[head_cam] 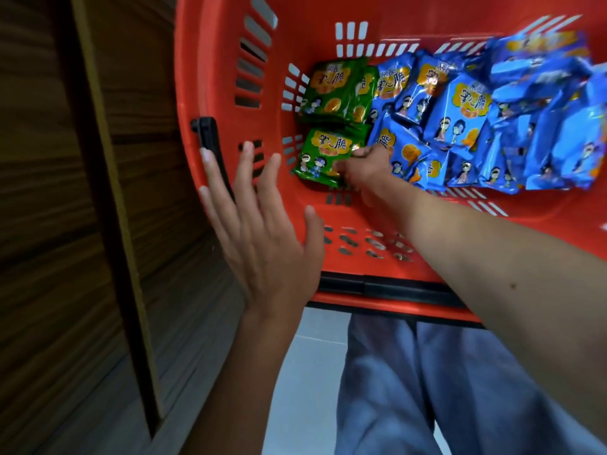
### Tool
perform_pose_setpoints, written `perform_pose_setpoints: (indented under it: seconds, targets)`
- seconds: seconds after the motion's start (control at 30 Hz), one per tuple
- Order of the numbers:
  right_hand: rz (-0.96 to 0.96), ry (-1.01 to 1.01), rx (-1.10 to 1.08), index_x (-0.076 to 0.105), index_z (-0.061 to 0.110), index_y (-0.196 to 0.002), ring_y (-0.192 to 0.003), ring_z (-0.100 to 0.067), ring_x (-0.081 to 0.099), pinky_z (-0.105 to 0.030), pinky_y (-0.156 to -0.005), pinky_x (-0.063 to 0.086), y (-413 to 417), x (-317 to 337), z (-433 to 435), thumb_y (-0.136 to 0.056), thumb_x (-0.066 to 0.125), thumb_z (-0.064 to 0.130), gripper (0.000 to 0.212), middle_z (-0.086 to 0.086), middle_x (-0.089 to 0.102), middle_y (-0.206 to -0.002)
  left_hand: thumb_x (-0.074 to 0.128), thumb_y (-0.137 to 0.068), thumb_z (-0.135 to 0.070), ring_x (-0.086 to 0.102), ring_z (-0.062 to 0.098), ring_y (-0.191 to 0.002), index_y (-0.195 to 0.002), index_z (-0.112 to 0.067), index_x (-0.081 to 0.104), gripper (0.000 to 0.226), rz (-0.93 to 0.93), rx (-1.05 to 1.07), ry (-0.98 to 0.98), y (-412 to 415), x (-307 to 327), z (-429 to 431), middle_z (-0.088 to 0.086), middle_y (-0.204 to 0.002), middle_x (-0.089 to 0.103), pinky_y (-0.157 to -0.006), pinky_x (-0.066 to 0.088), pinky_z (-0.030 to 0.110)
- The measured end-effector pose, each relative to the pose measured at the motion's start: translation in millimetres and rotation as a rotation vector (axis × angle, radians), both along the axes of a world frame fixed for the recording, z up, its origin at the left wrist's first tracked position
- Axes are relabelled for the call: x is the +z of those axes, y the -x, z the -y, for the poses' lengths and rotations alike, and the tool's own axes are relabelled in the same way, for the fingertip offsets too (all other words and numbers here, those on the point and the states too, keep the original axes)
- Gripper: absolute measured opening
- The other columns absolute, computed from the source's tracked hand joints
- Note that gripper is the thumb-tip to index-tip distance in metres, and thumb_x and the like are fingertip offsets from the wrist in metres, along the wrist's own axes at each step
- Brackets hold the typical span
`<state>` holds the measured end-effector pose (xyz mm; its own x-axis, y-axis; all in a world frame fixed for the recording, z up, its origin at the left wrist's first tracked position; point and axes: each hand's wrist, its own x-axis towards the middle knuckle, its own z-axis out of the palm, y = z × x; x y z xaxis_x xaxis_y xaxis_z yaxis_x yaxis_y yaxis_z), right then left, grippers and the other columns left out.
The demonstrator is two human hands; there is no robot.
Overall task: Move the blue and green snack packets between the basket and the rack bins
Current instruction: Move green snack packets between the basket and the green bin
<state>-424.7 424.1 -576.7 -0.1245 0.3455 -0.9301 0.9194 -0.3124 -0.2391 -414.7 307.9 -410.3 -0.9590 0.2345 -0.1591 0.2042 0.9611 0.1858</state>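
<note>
Right grip (pixel 359 167) pinches the green packet (pixel 323 152) at its edge, blue packets (pixel 460 119) just beside; left grip (pixel 262 231) hovers spread, empty. Packet seems light, crinkly, slippery: hold the seam.

The basket (pixel 213 77) is red; green packets (pixel 331 90) and blue packets (pixel 460 106) bear cartoon figures.

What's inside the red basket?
The basket holds green packets on the left and a heap of blue packets on the right. The right hand pinches the near green packet. Whatever lies under the blue heap is covered.
</note>
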Motion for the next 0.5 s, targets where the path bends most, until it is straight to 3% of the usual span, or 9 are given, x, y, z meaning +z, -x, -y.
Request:
perform_pose_setpoints:
  seconds: [0.07, 0.17, 0.27, 0.4, 0.5]
  targets:
    - [0.004, 0.148, -0.041, 0.041, 0.016, -0.081, -0.057, -0.016, 0.044, -0.028, -0.049, 0.039, 2.4, 5.3, -2.4, -0.073, 0.076, 0.011, 0.036, -0.006, 0.05, -0.072, 0.06, -0.077, -0.024, 0.012, 0.04, -0.143, -0.13, -0.008, 0.05, 0.056, 0.018, -0.002, -0.007, 0.2, 1.9, -0.6, 0.012, -0.147, 0.038, -0.116, -0.001, 0.041]
    - [0.005, 0.188, -0.058, 0.052, 0.004, -0.107, -0.061, -0.014, 0.051, -0.024, -0.043, 0.04, 6.0, 9.4, -1.4, -0.074, 0.077, 0.019, 0.044, -0.008, 0.059, -0.083, 0.059, -0.076, -0.023, 0.011, 0.038, -0.144, -0.129, -0.009, 0.052, 0.055, 0.02, -0.002, -0.023, 0.0, 1.9, 0.1, 0.011, -0.147, 0.039, -0.116, -0.003, 0.039]
    - [-0.017, 0.224, -0.151, 0.048, -0.001, -0.12, -0.079, -0.019, 0.059, -0.031, -0.066, 0.055, 7.6, 9.4, 1.6, -0.076, 0.075, 0.013, 0.053, -0.01, 0.061, -0.095, 0.059, -0.075, -0.022, 0.012, 0.038, -0.143, -0.128, -0.009, 0.053, 0.055, 0.016, -0.01, -0.022, 0.6, -0.1, 2.3, 0.011, -0.147, 0.04, -0.117, -0.002, 0.037]
    - [0.013, 0.349, -0.256, 0.045, 0.004, -0.128, -0.079, -0.018, 0.061, -0.035, -0.068, 0.054, -3.5, 32.0, -6.1, -0.084, 0.063, 0.005, 0.047, -0.008, 0.061, -0.093, 0.058, -0.077, -0.02, 0.009, 0.035, -0.143, -0.129, -0.006, 0.052, 0.054, 0.048, -0.011, -0.022, -0.2, 3.3, 0.8, 0.015, -0.148, 0.037, -0.117, -0.002, 0.038]
    - [0.0, 0.361, -0.244, 0.054, 0.01, -0.115, -0.091, -0.021, 0.062, -0.039, -0.085, 0.052, -20.9, 63.7, -23.1, -0.083, 0.064, 0.005, 0.034, -0.009, 0.064, -0.104, 0.058, -0.079, -0.016, 0.008, 0.028, -0.141, -0.129, -0.002, 0.052, 0.052, 0.086, -0.081, -0.094, 2.3, 8.1, -2.0, 0.018, -0.147, 0.037, -0.117, 0.001, 0.039]
